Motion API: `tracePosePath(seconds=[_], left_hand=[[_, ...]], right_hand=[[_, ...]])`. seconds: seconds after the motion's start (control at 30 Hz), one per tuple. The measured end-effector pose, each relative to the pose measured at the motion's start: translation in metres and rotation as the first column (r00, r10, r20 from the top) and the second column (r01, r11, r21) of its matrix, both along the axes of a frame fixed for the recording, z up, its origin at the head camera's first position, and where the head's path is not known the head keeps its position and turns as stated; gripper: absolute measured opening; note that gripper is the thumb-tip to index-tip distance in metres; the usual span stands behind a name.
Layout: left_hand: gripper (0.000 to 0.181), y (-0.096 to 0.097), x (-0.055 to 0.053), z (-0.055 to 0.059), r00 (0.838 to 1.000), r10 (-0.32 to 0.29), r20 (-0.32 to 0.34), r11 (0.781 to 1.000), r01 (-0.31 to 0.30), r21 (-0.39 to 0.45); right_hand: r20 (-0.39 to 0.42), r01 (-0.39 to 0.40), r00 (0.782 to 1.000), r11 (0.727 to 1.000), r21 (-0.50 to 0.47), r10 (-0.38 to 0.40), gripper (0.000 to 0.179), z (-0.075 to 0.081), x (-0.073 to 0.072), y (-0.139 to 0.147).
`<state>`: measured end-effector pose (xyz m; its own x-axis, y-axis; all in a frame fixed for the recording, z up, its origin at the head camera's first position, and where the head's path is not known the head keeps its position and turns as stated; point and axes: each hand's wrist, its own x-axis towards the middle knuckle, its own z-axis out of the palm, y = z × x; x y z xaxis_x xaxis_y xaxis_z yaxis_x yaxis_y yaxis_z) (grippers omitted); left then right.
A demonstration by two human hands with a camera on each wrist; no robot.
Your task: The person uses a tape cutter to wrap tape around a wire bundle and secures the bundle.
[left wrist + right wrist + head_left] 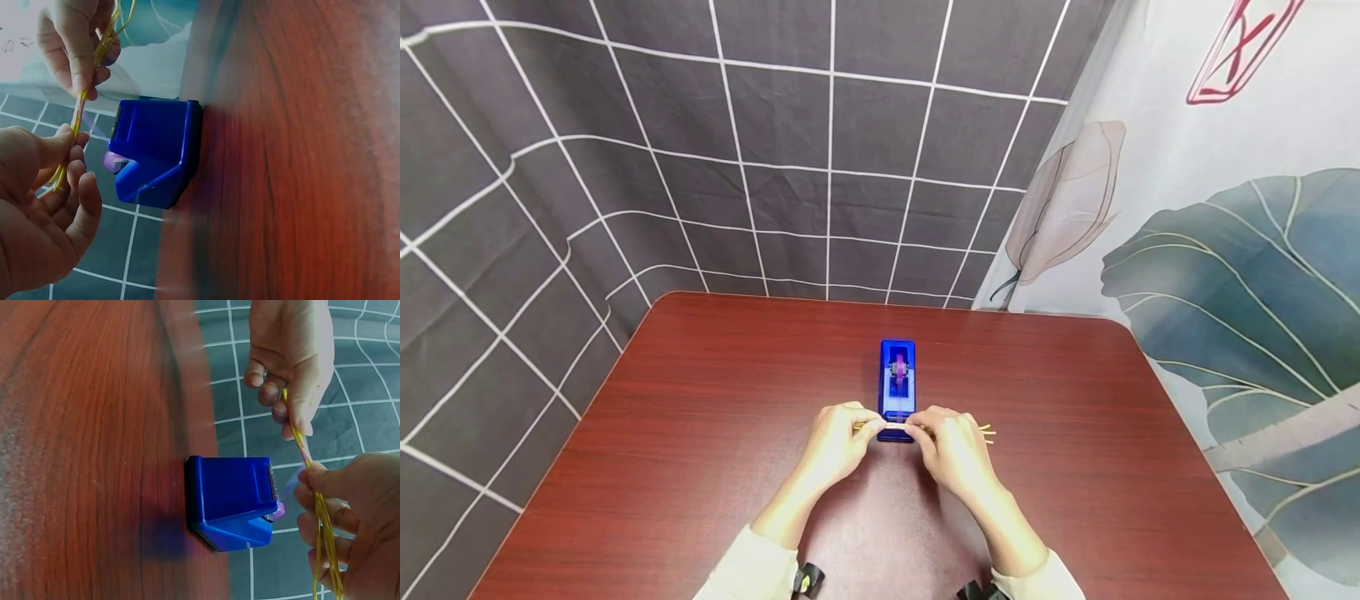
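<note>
A blue tape dispenser [897, 404] stands on the table with a purple roll [898, 371] in its well. Over its near end, my left hand [837, 442] and right hand [957, 457] pinch a bundle of thin yellow strands [323, 525] between thumbs and fingers. The bundle runs sideways, and loose ends stick out past the right hand. A short pinkish length [78, 112] shows between the two grips. In the right wrist view, a translucent strip [290, 487] reaches from the dispenser side toward the bundle.
The reddish-brown wooden table [700, 400] has rounded far corners. Behind it hangs a dark grey curtain [782, 117] with white grid lines. A pale curtain [1157, 158] with leaf prints hangs at the right. Black straps [808, 580] sit at the wrists.
</note>
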<state>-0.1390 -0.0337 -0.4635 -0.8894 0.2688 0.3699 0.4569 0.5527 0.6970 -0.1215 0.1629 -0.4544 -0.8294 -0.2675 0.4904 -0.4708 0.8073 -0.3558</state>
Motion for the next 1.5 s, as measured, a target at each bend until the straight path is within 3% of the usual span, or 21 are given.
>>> tracePosePath(seconds=[0.23,0.7,0.9,1.1,1.37,1.5], left_hand=[[0.005,-0.002,0.008,-0.002,0.999,-0.010,-0.032,1.000,0.010,0.021],[0.009,-0.003,0.027,0.000,1.000,-0.028,0.005,0.998,0.027,0.062],[0.010,-0.002,0.027,0.000,0.999,-0.038,-0.029,0.996,0.040,0.078],[0.009,-0.002,0.025,-0.001,0.998,-0.037,-0.042,0.996,0.040,0.079],[0.011,-0.002,0.022,0.000,0.999,-0.013,0.047,0.999,0.011,0.042],[0.029,-0.001,0.016,0.003,0.994,-0.043,0.105,0.999,0.043,0.006]], right_hand=[[-0.018,-0.036,0.999,0.999,-0.008,0.036,0.007,0.003,0.009,0.000],[0.102,-0.044,0.994,0.998,-0.033,0.047,0.009,0.009,0.028,0.002],[0.150,-0.047,0.987,0.998,-0.043,0.053,0.009,0.010,0.027,0.003],[0.242,-0.080,0.967,0.997,-0.023,0.083,0.005,0.012,0.024,0.005],[0.187,-0.144,0.972,0.989,-0.009,0.143,0.005,0.009,0.022,0.008],[0.163,-0.171,0.971,0.985,-0.023,0.172,0.006,0.008,0.020,0.009]])
